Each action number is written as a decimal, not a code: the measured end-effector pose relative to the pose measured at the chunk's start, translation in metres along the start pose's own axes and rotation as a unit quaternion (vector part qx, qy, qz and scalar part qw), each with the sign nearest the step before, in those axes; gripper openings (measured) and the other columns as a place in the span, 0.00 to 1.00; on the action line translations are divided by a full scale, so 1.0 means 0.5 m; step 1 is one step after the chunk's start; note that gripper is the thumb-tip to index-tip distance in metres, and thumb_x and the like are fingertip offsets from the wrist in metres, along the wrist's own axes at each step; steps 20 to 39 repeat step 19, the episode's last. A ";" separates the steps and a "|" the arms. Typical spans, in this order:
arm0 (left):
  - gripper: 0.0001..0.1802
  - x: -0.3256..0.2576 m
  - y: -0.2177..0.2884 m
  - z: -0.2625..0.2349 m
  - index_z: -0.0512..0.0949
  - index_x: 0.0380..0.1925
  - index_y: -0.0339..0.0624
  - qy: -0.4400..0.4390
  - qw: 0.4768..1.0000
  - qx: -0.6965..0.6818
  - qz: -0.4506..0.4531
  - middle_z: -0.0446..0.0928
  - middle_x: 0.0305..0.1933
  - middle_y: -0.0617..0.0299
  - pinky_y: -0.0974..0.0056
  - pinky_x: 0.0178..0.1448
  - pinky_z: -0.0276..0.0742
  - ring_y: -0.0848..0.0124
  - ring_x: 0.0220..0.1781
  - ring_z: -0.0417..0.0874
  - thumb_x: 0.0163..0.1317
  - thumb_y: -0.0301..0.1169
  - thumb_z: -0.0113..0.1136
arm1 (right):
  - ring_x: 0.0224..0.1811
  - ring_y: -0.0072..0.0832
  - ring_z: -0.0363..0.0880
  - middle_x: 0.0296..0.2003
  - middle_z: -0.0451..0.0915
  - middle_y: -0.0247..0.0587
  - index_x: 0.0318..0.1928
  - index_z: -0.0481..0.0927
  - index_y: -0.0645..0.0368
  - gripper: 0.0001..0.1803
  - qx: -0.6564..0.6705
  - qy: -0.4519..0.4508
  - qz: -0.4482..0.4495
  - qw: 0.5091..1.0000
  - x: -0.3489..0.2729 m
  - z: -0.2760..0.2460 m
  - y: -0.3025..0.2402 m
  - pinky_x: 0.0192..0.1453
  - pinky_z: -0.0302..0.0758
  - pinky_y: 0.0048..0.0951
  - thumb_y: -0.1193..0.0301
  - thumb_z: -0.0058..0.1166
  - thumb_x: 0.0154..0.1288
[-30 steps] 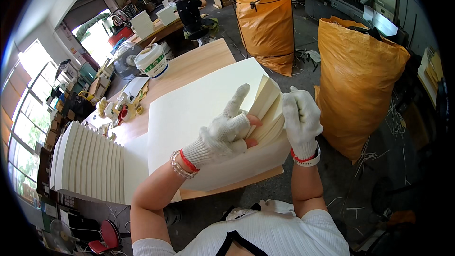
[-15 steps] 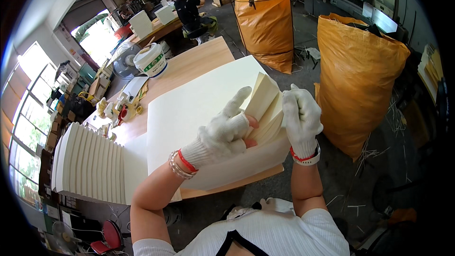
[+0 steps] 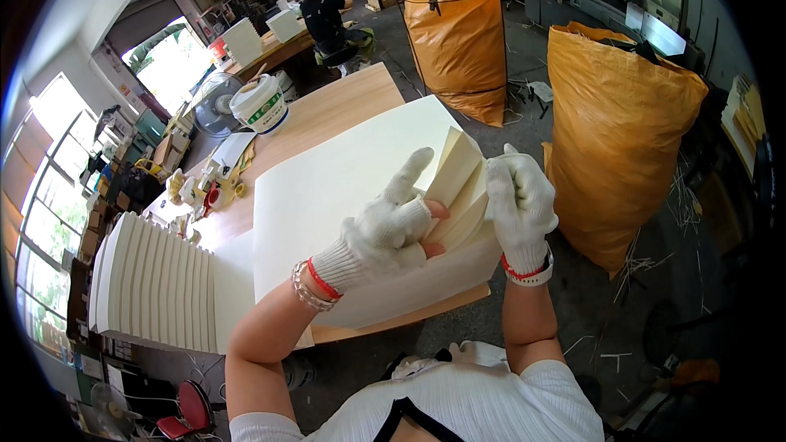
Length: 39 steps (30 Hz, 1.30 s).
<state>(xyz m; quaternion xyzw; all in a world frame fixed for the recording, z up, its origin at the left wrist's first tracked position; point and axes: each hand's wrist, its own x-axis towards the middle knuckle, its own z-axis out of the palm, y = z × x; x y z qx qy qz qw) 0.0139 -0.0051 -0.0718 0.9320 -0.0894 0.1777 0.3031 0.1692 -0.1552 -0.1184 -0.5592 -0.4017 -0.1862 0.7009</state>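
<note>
A thick stack of large cream paper sheets [image 3: 344, 164] lies on the wooden table in front of me. At its right corner several sheets [image 3: 455, 170] bend upward in a curled bundle. My left hand [image 3: 385, 229], in a white knitted glove with some fingertips bare, grips this bundle from its left side, with one gloved finger stretched out along the stack. My right hand [image 3: 521, 198], also gloved, is closed in a fist at the bundle's right edge. Its fingers pinch the sheet edges, though the exact hold is partly hidden.
Left of the stack stands a ridged pile of paper blocks [image 3: 155, 282]. A white bucket [image 3: 259, 105], a fan [image 3: 216, 105] and tape rolls [image 3: 214, 196] are farther back. Orange sacks [image 3: 458, 49] stand to the right. A person [image 3: 326, 20] sits at another table.
</note>
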 end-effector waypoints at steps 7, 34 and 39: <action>0.17 0.003 0.003 0.000 0.83 0.39 0.40 0.004 0.999 -0.028 -0.022 0.56 0.78 0.33 0.62 0.61 0.75 0.49 0.70 0.76 0.48 0.17 0.75 | 0.30 0.31 0.77 0.24 0.78 0.37 0.27 0.76 0.63 0.11 0.015 -0.017 -0.004 1.000 -0.002 -0.007 0.000 0.63 0.73 0.51 0.76 0.59 0.68; 0.22 0.001 -0.005 0.004 0.81 0.44 0.49 0.012 1.000 0.020 0.019 0.57 0.77 0.34 0.60 0.52 0.81 0.45 0.55 0.83 0.47 0.26 0.77 | 0.31 0.31 0.79 0.25 0.80 0.37 0.28 0.78 0.63 0.09 0.021 -0.002 0.015 1.000 -0.005 -0.004 -0.003 0.68 0.67 0.55 0.77 0.58 0.68; 0.22 0.001 -0.005 0.004 0.81 0.44 0.49 0.012 1.000 0.020 0.019 0.57 0.77 0.34 0.60 0.52 0.81 0.45 0.55 0.83 0.47 0.26 0.77 | 0.31 0.31 0.79 0.25 0.80 0.37 0.28 0.78 0.63 0.09 0.021 -0.002 0.015 1.000 -0.005 -0.004 -0.003 0.68 0.67 0.55 0.77 0.58 0.68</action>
